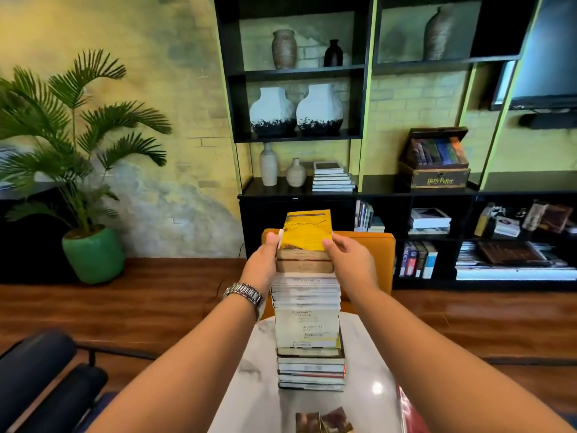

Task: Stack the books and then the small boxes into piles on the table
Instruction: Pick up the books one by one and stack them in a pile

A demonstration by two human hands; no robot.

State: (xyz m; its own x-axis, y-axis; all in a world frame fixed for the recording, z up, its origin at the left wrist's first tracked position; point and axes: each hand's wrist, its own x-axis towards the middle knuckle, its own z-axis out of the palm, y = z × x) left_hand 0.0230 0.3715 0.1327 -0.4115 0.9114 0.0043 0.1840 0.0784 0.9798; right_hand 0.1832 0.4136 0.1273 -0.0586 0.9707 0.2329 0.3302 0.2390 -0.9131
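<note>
Both hands grip a yellow book (307, 230) atop the tall pile of books (309, 332) on the white table (256, 385): left hand (261, 264) and right hand (351, 260) clasp its sides. Beyond the fingertips stands an orange chair (371, 254); farther right, a chest (435, 175) reads "Harry Potter".

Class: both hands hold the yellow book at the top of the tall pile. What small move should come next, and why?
Probably lower the yellow book flat and square it. The left hand and right hand grip its sides, its far edge looks tilted up, and the pile is tall.
</note>
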